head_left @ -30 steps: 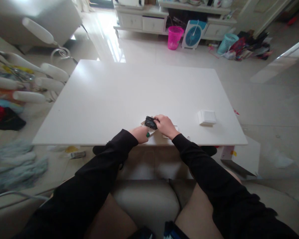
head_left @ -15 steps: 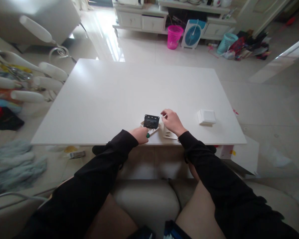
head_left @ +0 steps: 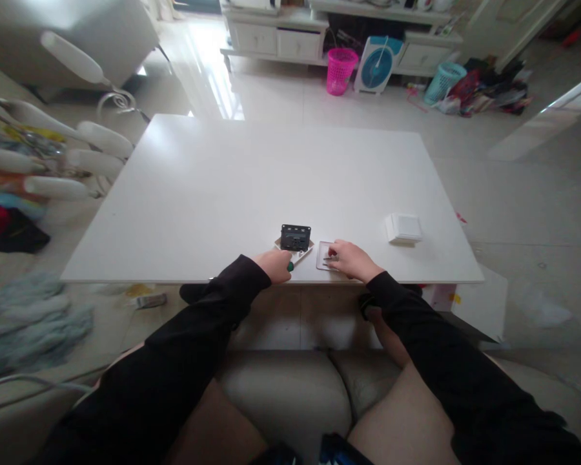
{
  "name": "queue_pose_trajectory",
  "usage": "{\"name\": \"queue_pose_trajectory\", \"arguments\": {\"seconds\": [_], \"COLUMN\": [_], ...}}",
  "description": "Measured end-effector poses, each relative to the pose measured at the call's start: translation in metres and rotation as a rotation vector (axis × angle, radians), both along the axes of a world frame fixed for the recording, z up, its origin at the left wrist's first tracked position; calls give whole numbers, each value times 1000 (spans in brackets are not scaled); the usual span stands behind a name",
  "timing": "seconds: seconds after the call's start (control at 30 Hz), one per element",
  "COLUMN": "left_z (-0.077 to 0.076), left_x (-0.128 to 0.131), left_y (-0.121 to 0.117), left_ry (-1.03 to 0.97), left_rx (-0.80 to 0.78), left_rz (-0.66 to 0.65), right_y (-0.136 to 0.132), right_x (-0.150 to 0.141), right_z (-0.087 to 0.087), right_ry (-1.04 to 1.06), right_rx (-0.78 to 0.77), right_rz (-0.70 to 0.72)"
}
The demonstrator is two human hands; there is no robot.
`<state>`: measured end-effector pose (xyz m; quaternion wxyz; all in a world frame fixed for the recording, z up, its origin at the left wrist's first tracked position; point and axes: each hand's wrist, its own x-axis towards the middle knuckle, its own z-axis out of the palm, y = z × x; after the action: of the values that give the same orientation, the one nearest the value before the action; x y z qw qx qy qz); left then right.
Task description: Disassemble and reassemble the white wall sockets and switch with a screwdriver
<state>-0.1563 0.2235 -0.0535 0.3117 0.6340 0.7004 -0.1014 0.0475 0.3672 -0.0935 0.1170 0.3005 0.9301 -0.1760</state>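
A small black module point(head_left: 295, 237) sits on a white plate near the front edge of the white table point(head_left: 252, 181). My left hand point(head_left: 275, 265) is closed round a tool with a green handle point(head_left: 290, 265), just in front of the module. My right hand point(head_left: 349, 259) rests with curled fingers on a white cover plate point(head_left: 325, 252) to the right of the module. Whether it grips the plate or only presses on it, I cannot make out.
A white wall switch point(head_left: 403, 228) lies on the table at the right. A drying rack with white bars point(head_left: 53, 161) stands left of the table. A pink basket point(head_left: 339, 71), a fan point(head_left: 378, 66) and a teal basket point(head_left: 443, 82) stand on the floor beyond.
My right hand has let go of the black module and moved right and toward me onto the white cover plate. The module now lies flat. My left hand has stayed put.
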Motion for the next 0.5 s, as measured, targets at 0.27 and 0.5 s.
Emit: {"name": "queue_pose_trajectory", "arguments": {"seconds": [0.27, 0.5], "left_z": [-5, 9], "left_x": [7, 0], "left_y": [0, 4], "left_ry": [-49, -117], "left_rx": [61, 134], "left_rz": [-33, 40], "right_y": [-11, -16], "right_x": [-9, -18], "right_z": [6, 6], "right_ry": [-87, -182], "right_rx": [78, 97], "right_rz": [-5, 12]}}
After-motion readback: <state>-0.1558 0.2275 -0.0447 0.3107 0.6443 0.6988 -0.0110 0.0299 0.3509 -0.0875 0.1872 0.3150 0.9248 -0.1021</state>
